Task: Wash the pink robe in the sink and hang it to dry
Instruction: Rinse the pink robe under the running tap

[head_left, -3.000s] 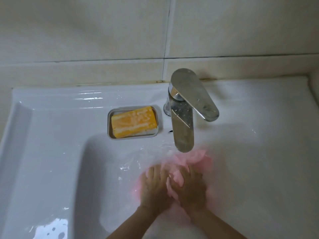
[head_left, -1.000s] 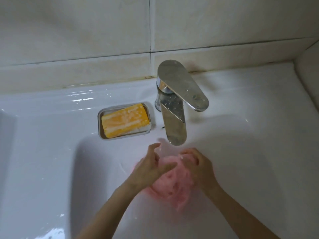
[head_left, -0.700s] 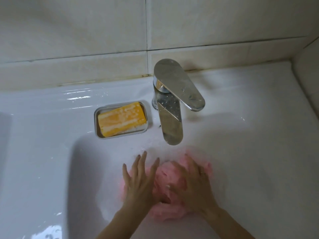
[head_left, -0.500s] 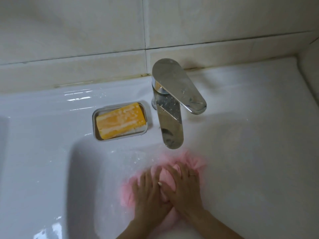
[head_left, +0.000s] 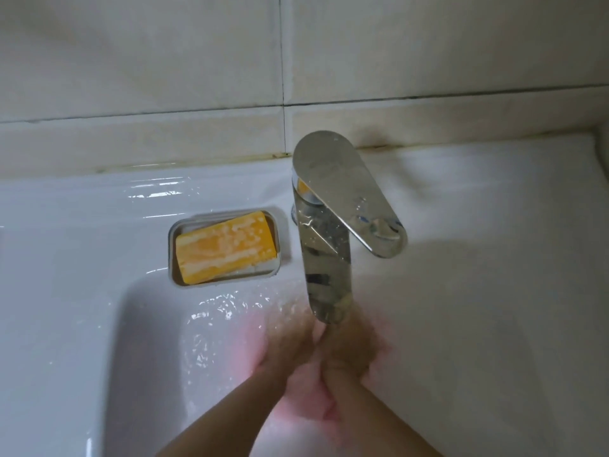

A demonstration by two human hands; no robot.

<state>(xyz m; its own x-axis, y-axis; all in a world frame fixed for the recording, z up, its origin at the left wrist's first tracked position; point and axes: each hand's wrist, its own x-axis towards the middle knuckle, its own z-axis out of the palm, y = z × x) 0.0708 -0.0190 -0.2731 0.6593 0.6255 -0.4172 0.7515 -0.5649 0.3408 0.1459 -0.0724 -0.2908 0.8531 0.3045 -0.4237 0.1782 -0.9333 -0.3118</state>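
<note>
Pink robe [head_left: 306, 402] bunched in white ceramic sink [head_left: 66, 275], just near-side of chrome tap spout [head_left: 326, 268]. Left hand [head_left: 288, 341] and right hand [head_left: 351, 352] on it; blurred, can't tell grip.

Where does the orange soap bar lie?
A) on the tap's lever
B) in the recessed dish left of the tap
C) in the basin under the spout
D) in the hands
B: the orange soap bar lies in the recessed dish, left of the tap.

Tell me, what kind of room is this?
Most likely a bathroom: a white sink with a chrome tap, orange soap beside it, and a tiled wall behind.
</note>
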